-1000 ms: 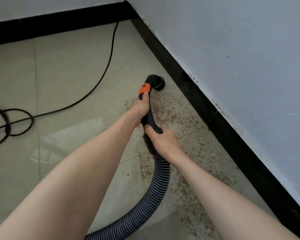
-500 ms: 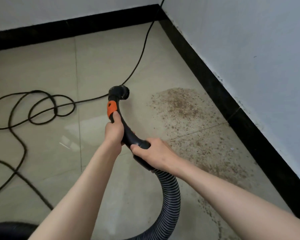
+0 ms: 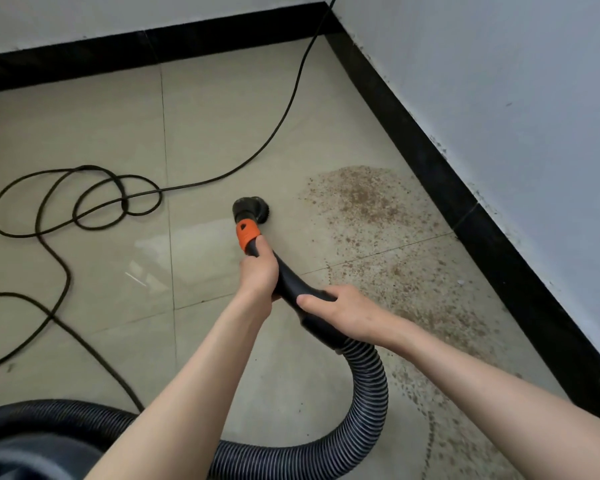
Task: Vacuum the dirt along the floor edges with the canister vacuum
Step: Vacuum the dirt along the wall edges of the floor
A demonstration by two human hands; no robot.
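Gripping the black wand with both hands, left hand [image 3: 258, 271] just behind the orange collar [image 3: 247, 234], right hand [image 3: 340, 311] nearer the ribbed hose [image 3: 368, 386], brush nozzle [image 3: 252, 207] down on clean tile left of the dirt [image 3: 364, 199] by the baseboard [image 3: 465, 209]; next, probably sweeping right into it.

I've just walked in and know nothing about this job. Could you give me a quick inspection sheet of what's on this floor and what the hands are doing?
Surface: beige tiled floor, glossy.
Job's things: brown speckled dirt along the black skirting board; round black brush nozzle beside the dirt, not on it; orange collar; ribbed grey hose.
Clutter: nothing seen.
Grippers: left hand and right hand both grip the black curved handle.
Cables: black power cord looped loosely on the floor.
Surroundings: pale walls, scuffed above the skirting.
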